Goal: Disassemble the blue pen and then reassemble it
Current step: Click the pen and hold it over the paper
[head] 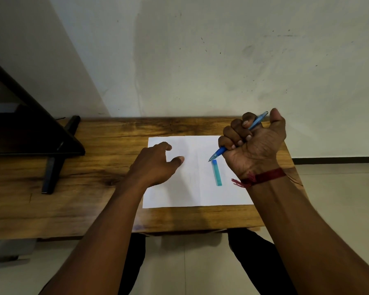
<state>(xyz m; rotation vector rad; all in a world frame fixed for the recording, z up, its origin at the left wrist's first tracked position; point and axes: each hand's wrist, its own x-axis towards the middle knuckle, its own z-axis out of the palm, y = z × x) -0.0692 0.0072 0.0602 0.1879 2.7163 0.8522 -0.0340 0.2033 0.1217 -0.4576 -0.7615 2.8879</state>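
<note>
Counted from the biggest down: one pale wall (200,60), one wooden table (94,171), one dark slanted stand (19,124), one white sheet of paper (192,192), two hands, one blue pen (221,150), one blue-green cap (216,173) and one red thread (262,177).

The wall fills the view from 10 to 2 o'clock, and the table's far edge meets it. The stand sits at 9 o'clock of the paper, with one black foot (51,167) planted on the wood. The paper lies flat near the table's right end. The left forearm crosses the paper's 7 o'clock corner and the right wrist covers its 4 o'clock edge. The thread is tied round that right wrist, with a frayed tassel hanging toward 8 o'clock.

The left hand (156,165) is over the paper's 9 o'clock side, back up, with loosely bent fingers and thumb set apart and nothing between them. Whether it touches the sheet cannot be told.

The right hand (254,143) is raised over the paper's 2 o'clock corner, palm side toward the camera. Its four fingers are wrapped tightly round the pen and the thumb stands up at 12 o'clock. The fingers hide the pen's middle. Its back end pokes out toward 1 o'clock and its tip points toward 7 o'clock, close to the sheet; contact is unclear. The cap lies on the paper just beside the tip, at its 5 o'clock, running 12 to 6.
</note>
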